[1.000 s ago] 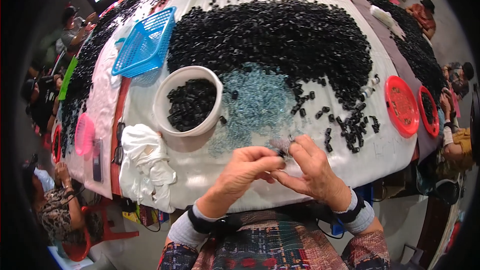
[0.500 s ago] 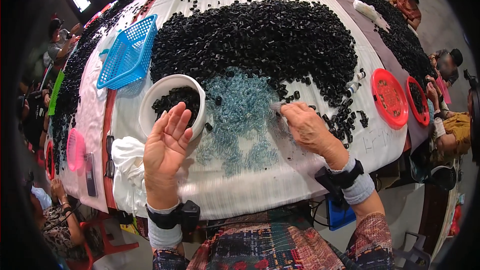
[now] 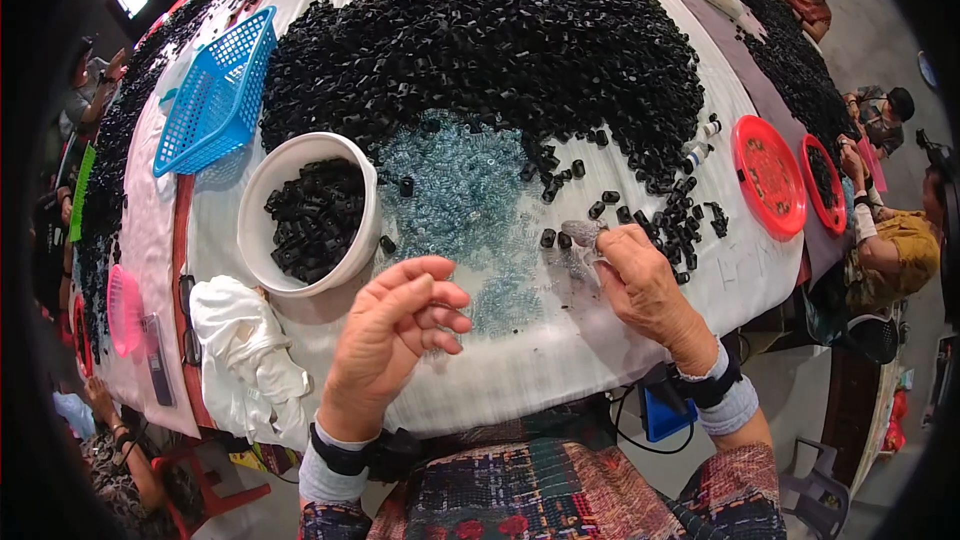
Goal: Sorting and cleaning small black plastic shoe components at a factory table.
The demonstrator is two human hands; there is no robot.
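Observation:
On the cloth-covered table a broad heap of small black plastic parts [image 3: 480, 50] curves round a patch of small, clear bluish pieces [image 3: 450, 180]. My left hand [image 3: 395, 325] is raised over the near edge of this patch, palm turned inward, fingers loosely curled and apart, nothing in them. To its right, my right hand [image 3: 640, 280] pinches a small greyish clump [image 3: 582, 232], whose kind I cannot make out, low over the cloth. A few loose black parts lie by those fingertips. A white bowl [image 3: 258, 260] with black parts in it stands beyond my left hand.
A blue basket [image 3: 215, 100] stands at the left, with a crumpled white cloth [image 3: 240, 350] nearer me. Red trays [image 3: 768, 178] and small bottles [image 3: 700, 152] are on the right. Other people [image 3: 885, 115] sit along both sides, beside more black parts.
My left hand has moved right and nearer me, away from the bowl, its fingers more curled. My right hand has drawn back toward me and slightly right with the greyish clump. The view has shifted slightly.

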